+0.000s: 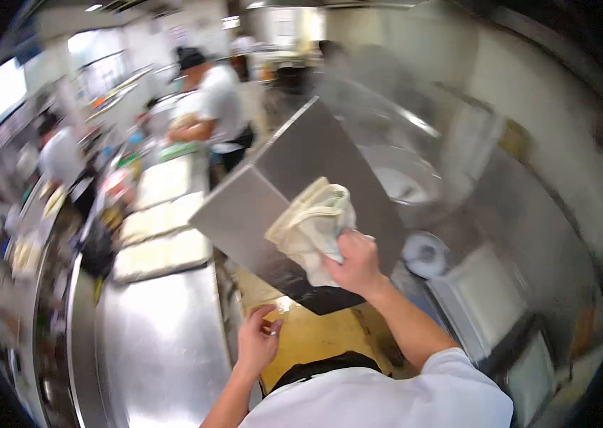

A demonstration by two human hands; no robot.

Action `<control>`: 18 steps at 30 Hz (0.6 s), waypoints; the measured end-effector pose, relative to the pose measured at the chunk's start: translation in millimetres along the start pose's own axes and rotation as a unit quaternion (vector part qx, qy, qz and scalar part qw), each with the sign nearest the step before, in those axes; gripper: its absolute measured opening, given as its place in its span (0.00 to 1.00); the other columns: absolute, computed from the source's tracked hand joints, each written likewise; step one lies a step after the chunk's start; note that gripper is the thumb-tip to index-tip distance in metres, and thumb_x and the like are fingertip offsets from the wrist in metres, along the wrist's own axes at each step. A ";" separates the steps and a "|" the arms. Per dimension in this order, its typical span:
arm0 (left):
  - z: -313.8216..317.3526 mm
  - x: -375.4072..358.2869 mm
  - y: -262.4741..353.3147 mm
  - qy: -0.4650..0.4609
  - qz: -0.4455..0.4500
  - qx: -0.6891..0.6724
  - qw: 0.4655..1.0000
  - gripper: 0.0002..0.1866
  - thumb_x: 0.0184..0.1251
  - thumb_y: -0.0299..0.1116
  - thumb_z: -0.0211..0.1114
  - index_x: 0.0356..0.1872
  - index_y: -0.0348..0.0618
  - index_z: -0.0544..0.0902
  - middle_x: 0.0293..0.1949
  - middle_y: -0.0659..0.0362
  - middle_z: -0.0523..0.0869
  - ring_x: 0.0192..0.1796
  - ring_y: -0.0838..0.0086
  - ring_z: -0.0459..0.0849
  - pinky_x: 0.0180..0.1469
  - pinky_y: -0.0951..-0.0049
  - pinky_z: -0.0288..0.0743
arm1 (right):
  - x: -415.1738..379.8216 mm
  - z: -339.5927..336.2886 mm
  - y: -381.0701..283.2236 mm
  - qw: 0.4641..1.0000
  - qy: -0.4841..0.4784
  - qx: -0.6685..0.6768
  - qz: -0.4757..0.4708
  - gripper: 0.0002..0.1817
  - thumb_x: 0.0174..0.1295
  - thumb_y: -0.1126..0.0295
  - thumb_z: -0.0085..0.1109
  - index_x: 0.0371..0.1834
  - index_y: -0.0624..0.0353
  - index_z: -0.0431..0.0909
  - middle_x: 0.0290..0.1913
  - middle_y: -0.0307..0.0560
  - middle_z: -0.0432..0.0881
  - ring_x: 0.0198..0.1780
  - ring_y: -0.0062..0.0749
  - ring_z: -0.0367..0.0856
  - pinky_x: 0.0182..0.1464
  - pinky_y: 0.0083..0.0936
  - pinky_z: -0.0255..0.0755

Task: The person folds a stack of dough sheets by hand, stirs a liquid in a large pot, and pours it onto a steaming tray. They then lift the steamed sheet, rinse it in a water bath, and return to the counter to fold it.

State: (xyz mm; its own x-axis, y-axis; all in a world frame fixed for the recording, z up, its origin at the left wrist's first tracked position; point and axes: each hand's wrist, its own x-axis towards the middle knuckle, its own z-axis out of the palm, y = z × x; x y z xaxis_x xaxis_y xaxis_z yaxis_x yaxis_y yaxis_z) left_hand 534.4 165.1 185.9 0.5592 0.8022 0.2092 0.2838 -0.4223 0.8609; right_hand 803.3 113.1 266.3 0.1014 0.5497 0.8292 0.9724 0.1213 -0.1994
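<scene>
My right hand [355, 265] is closed around a bunched, cream-coloured cloth [316, 220]. Behind the cloth, a large square metal panel [241, 207], like a flat lid or tray, is tilted up over the aisle. Whether my hand grips the panel through the cloth or only touches it is hidden. My left hand [259, 335], with a ring on one finger, is empty below the panel's lower left edge. Its fingers are loosely bent and apart, and it appears not to touch the panel.
On the left runs a steel counter [162, 328] with several trays of pale, flat food [162, 221]. Two people in white tops [219, 103] work beyond. To the right are a round steaming vessel [401, 175], a white roll-like object [425, 255] and a white container [480, 292]. The floor [316, 342] is yellowish.
</scene>
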 end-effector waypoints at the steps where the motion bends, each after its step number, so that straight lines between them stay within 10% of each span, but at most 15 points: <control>1: -15.4 -7.9 -8.2 0.033 -0.019 -0.008 0.999 0.17 0.67 0.25 0.71 0.56 0.38 0.84 0.55 0.48 0.85 0.37 0.64 0.89 0.39 0.68 0.83 | 8.1 19.3 -13.5 0.999 -0.024 0.024 -0.015 0.17 0.49 0.66 0.74 0.28 0.59 0.70 0.29 0.53 0.77 0.32 0.54 0.81 0.36 0.46 0.75; 18: -98.5 -117.6 -86.6 0.409 -0.291 0.035 0.864 0.15 0.67 0.27 0.71 0.55 0.40 0.85 0.52 0.52 0.85 0.35 0.68 0.87 0.38 0.71 0.81 | 19.5 368.6 -210.1 0.845 -0.390 0.319 -0.178 0.13 0.56 0.63 0.70 0.34 0.59 0.77 0.36 0.57 0.84 0.41 0.59 0.85 0.44 0.50 0.78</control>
State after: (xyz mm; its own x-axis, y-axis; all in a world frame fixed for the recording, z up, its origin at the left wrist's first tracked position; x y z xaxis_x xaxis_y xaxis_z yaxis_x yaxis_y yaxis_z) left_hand 367.4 148.9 132.5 -0.4246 0.9048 0.0317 0.3930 0.1527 0.9068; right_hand 523.5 402.9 131.9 -0.5853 0.7317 0.3494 0.5757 0.6785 -0.4563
